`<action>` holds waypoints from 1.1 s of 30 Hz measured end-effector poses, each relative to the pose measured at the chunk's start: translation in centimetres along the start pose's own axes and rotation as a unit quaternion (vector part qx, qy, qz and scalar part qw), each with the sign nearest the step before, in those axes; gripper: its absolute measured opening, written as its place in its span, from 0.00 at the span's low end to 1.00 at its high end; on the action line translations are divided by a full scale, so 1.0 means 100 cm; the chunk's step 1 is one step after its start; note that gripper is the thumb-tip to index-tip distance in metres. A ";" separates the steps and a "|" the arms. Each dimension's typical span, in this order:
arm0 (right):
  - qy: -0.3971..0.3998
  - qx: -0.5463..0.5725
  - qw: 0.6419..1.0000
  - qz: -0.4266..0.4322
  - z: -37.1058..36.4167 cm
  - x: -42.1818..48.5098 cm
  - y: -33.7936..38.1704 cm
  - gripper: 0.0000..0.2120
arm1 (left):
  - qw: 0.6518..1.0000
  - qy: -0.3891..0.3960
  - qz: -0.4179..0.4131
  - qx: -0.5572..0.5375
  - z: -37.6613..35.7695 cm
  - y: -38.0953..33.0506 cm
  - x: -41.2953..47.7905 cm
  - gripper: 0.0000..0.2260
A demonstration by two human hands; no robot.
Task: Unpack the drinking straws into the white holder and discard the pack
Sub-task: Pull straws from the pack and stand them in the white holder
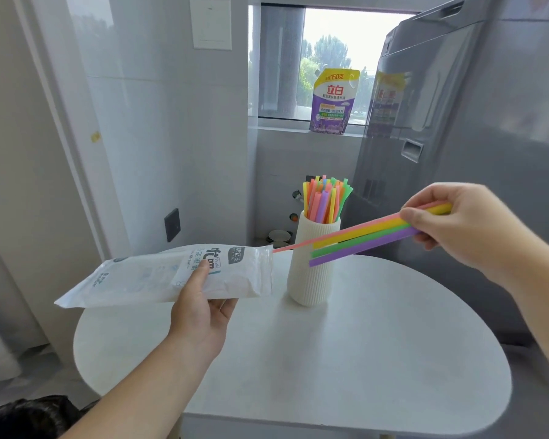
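Four bright plastic straws [362,237], pinched in my right hand [463,223] beside the white ribbed holder [311,280], could snag and scatter: the pink tip [279,249] sits at the mouth of the white plastic pack [159,277] my left hand [200,308] grips.

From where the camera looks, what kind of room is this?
Probably a home kitchen or utility corner: what looks like a grey fridge at the right, a detergent pouch on the window sill, and a small white table.
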State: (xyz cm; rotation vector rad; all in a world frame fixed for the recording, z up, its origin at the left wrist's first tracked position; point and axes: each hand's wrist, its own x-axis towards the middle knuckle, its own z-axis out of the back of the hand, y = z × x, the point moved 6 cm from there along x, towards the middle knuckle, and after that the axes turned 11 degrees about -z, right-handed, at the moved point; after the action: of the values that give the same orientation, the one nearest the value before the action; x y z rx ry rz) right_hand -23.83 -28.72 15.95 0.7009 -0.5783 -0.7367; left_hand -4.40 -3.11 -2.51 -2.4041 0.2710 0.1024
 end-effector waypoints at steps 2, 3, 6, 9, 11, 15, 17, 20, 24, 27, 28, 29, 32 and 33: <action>-0.028 -0.037 0.998 0.034 0.016 -0.002 0.015 0.05 | 1.000 -0.002 0.002 0.000 0.001 0.001 0.000 0.15; -0.040 -0.051 0.997 0.048 0.023 -0.003 0.023 0.05 | 1.000 -0.004 0.003 0.001 0.001 0.002 0.000 0.15; -0.068 -0.082 0.991 0.079 0.040 -0.004 0.044 0.05 | 1.000 -0.007 0.008 0.001 0.002 0.004 0.000 0.15; -0.085 -0.116 0.985 0.097 0.052 -0.002 0.063 0.06 | 1.000 0.002 0.011 0.006 0.001 0.006 -0.001 0.15; -0.092 -0.142 0.979 0.113 0.056 -0.003 0.075 0.07 | 1.000 0.006 0.014 0.009 0.000 0.008 -0.002 0.15; -0.102 -0.192 0.966 0.141 0.058 -0.006 0.096 0.08 | 1.000 0.009 0.017 0.018 -0.001 0.008 -0.003 0.13; -0.106 -0.219 0.958 0.150 0.058 -0.006 0.102 0.08 | 1.000 0.015 0.019 0.017 -0.001 0.008 -0.003 0.13; -0.108 -0.238 0.953 0.153 0.058 -0.007 0.108 0.08 | 0.999 0.021 0.019 0.016 -0.001 0.007 -0.004 0.15; -0.097 -0.249 0.950 0.160 0.056 -0.008 0.114 0.08 | 0.999 0.027 0.020 0.021 -0.002 0.007 -0.005 0.14; -0.078 -0.244 0.953 0.165 0.048 -0.006 0.120 0.07 | 0.999 0.034 0.022 0.028 -0.001 0.009 -0.006 0.13; -0.072 -0.246 0.952 0.166 0.044 -0.005 0.122 0.06 | 0.999 0.036 0.024 0.030 -0.001 0.010 -0.007 0.12; -0.069 -0.249 0.951 0.169 0.040 -0.005 0.125 0.05 | 0.998 0.037 0.026 0.032 -0.001 0.012 -0.007 0.12; -0.072 -0.263 0.945 0.181 0.031 -0.002 0.134 0.05 | 0.998 0.042 0.031 0.034 -0.002 0.014 -0.008 0.12; -0.075 -0.267 0.942 0.188 0.029 -0.003 0.138 0.05 | 0.998 0.043 0.030 0.035 -0.002 0.014 -0.008 0.12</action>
State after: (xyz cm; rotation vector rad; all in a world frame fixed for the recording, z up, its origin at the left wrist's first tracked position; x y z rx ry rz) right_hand -20.44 -22.11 27.96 0.0241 -0.5946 -0.5525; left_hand -5.53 -4.10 -3.14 -2.3343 0.3812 0.0172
